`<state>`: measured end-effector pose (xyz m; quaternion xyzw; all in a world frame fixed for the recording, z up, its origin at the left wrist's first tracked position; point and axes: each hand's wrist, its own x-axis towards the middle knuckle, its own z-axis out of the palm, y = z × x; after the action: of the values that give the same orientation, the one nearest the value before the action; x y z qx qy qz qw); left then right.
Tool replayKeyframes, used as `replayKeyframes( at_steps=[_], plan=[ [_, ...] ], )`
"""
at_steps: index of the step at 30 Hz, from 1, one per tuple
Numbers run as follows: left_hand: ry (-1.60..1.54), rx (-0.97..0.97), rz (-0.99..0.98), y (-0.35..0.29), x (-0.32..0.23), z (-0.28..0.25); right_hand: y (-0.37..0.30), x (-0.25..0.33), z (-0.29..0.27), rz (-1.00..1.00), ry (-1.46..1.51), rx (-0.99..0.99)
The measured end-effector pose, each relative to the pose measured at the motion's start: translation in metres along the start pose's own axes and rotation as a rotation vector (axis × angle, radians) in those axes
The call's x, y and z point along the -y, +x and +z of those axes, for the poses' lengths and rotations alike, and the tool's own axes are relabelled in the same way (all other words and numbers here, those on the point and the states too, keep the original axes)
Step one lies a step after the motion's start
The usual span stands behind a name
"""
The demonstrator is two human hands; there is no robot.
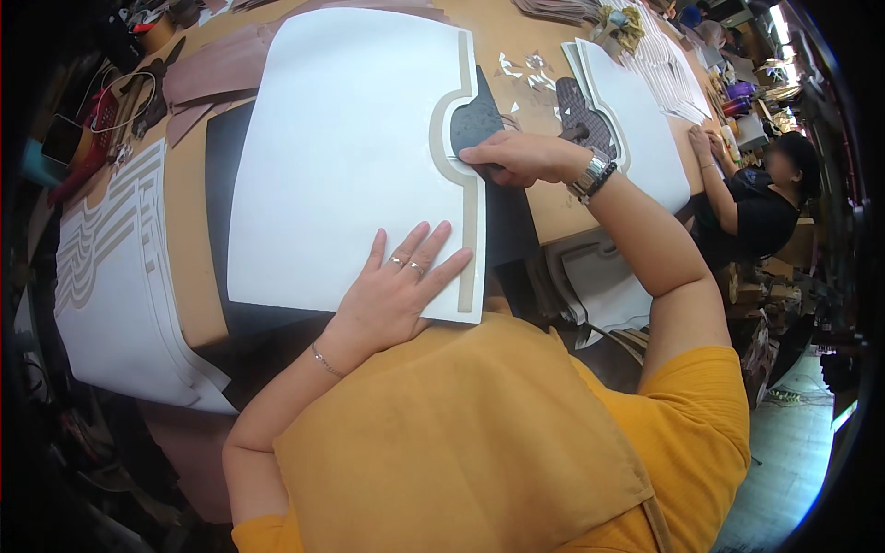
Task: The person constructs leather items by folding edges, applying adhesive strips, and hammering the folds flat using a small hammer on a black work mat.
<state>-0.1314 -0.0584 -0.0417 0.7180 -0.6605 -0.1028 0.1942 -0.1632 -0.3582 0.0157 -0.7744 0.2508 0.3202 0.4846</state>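
White panel (341, 166) at the surface's (189, 230) near edge: your left hand (392, 290) spread flat on it, your right hand (521, 158) curled at its notched edge; can't tell what's gripped.

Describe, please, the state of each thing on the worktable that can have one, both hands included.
Left hand: flat, fingers spread on the white sheet.
Right hand: fingers curled, at the sheet's curved notch; any grip is unclear.
White sheet: lying flat, tan strip along its right edge.
Black mat: partly covered by the sheet.
Left-side sheets: overlapping in layers.
White scraps: scattered.
Mauve pieces: overlapping.
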Motion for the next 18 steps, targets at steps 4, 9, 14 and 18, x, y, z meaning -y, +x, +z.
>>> replayKeyframes(
  at_steps=[4, 9, 14, 18],
  plan=[
    [0.001, -0.008, 0.004, 0.0, 0.001, 0.0, 0.0, -0.004, -0.005, -0.017, -0.044, 0.014],
    [-0.027, -0.008, 0.01, 0.001, 0.0, -0.004, 0.011, -0.039, -0.007, -0.487, -0.358, -0.611],
    [-0.067, -0.068, 0.021, -0.002, 0.003, -0.002, 0.013, -0.035, -0.001, -0.556, -0.727, -1.009],
    [-0.107, -0.085, 0.016, -0.002, 0.001, -0.003, 0.026, -0.037, -0.005, -0.639, -0.764, -1.081]
  ],
)
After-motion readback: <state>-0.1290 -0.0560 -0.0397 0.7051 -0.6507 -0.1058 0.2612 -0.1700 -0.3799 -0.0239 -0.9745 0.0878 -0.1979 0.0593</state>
